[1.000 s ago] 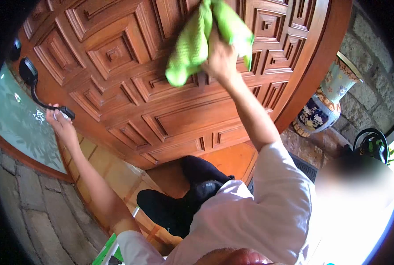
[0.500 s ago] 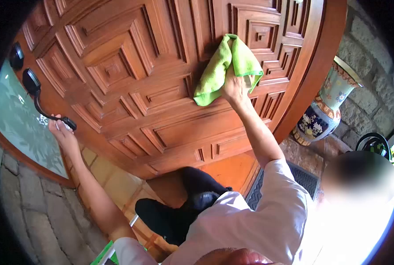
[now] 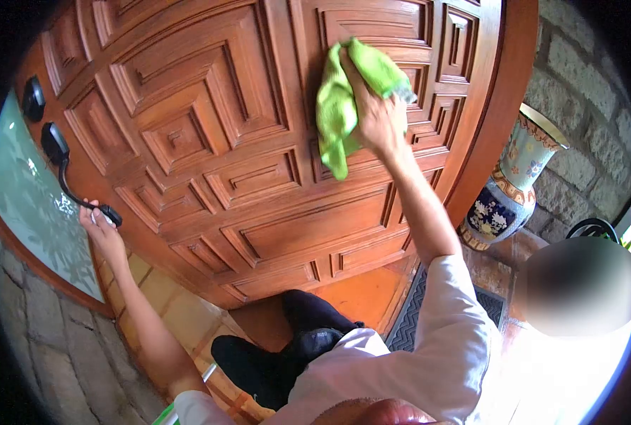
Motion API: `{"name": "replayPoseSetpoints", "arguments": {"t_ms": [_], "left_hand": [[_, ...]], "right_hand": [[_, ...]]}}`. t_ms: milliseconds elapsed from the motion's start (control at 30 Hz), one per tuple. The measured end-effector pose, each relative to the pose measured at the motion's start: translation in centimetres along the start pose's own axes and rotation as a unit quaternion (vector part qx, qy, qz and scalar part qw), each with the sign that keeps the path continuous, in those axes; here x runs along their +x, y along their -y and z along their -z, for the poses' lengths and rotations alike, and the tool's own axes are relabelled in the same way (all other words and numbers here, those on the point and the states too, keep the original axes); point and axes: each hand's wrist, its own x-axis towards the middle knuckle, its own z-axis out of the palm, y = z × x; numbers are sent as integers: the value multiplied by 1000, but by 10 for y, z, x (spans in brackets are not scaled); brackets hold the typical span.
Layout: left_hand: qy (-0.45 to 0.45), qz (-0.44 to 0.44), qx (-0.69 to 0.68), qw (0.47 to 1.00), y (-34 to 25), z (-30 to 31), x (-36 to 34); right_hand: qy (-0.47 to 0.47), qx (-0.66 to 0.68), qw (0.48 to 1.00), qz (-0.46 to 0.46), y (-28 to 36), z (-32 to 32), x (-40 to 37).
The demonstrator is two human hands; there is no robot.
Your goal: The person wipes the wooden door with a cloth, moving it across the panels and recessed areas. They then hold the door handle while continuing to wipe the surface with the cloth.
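Observation:
A carved wooden door (image 3: pixel 259 234) with raised square and rectangular panels fills most of the view. My right hand (image 3: pixel 383 126), arm stretched out, presses a bright green cloth (image 3: pixel 338 117) against the door's panels. The cloth is bunched and folded around the fingers, so the fingertips are hidden. At the left, my left hand (image 3: pixel 103 232) has its fingers closed around the lower end of a black curved door handle (image 3: pixel 55 145). Above the handle is a black round lock fitting (image 3: pixel 33 99).
A tall painted vase (image 3: pixel 503 202) stands right of the door frame, by a stone wall (image 3: pixel 577 92). A frosted glass panel (image 3: pixel 36 191) is at left. A dark doormat (image 3: pixel 407 322) lies on the floor. A person with a blurred head (image 3: pixel 584 287) is at lower right.
My right hand and the green cloth have moved upward over the door panels, and the cloth's folds have shifted. My left hand stays on the handle. The view has tilted slightly.

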Motion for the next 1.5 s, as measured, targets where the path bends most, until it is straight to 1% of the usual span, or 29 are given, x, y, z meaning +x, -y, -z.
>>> {"name": "replayPoseSetpoints", "arguments": {"t_ms": [133, 167, 200, 300, 367, 400, 467, 533, 567, 600, 667, 700, 733, 767, 800, 900, 933, 1000, 1033, 1133, 1167, 1200, 1267, 1300, 1333, 1367, 1400, 1433, 1500], "left_hand": [[18, 28, 9, 999, 6, 1, 1], [15, 24, 13, 1000, 8, 2, 2], [12, 20, 17, 1000, 11, 3, 3], [11, 32, -4, 999, 6, 0, 1], [17, 36, -9, 999, 8, 2, 3], [23, 41, -7, 999, 8, 3, 1], [-13, 19, 24, 999, 3, -6, -2], [-11, 11, 4, 1000, 1, -7, -1], [-10, 15, 5, 1000, 0, -6, 0], [-13, 21, 7, 1000, 1, -5, 0], [-9, 29, 19, 999, 8, 1, 6], [-6, -4, 21, 1000, 8, 1, 5], [1, -34, 25, 999, 5, 2, 2], [17, -3, 22, 1000, 1, 4, -1], [14, -1, 22, 1000, -1, 3, -2], [1, -4, 17, 1000, 1, -1, -2], [2, -4, 17, 1000, -1, -2, -2], [-8, -16, 11, 1000, -6, -5, -4], [-6, -15, 9, 1000, -3, -4, -4], [-7, -5, 23, 1000, 8, -4, -2], [-7, -8, 30, 999, 8, -4, -2], [-11, -13, 39, 999, 8, -2, -1], [-11, -4, 41, 999, 8, 1, 1], [-6, -3, 39, 999, 9, 3, 2], [3, -1, 35, 999, 11, 3, 1], [9, -1, 33, 999, 13, 1, 2], [9, -1, 44, 999, 16, 2, 2], [7, -2, 55, 998, 21, 4, 4], [-4, -281, 123, 952, 74, 14, 24]], "right_hand": [[-1, -39, 997, 69, -29, 18, 34], [76, -81, 993, 30, -36, 22, 26], [78, -81, 993, 27, -47, 25, 21], [-34, -122, 992, -4, -83, 32, 12], [-101, -104, 989, 10, -73, 30, 20], [-71, -148, 986, 34, -75, 28, 21], [33, 10, 999, -21, -49, 19, 23], [-60, -22, 995, 82, -17, 0, 25], [11, -70, 997, 42, -29, -7, 16], [12, -77, 994, 72, -47, -10, 13], [-79, 12, 997, 19, -57, -9, 19], [-116, 86, 988, -49, -69, -17, 18], [-58, 124, 976, -169, -77, -6, 19], [-89, -168, 978, -88, -76, 7, 28], [-127, -275, 950, -71, -85, -5, 29], [-247, -206, 946, -32, -70, -5, 58], [-246, -207, 946, -32, -68, -8, 66], [-123, -297, 946, -38, -62, -17, 78], [-121, -299, 946, -38, -41, -17, 84], [-106, -66, 988, 95, 39, -11, 97], [-22, -9, 998, 60, 20, -19, 96], [-92, 52, 985, 135, -7, -20, 101], [172, 9, 985, 2, -25, 3, 105], [-11, -18, 996, 90, -36, 8, 102], [102, -2, 990, -99, -37, 30, 97], [-33, 101, 987, -121, -55, 31, 92], [-55, 435, 837, -327, -90, 21, 80], [-67, 505, 779, -366, -108, 23, 72], [-54, 504, 784, -358, -110, 15, 59]]}}
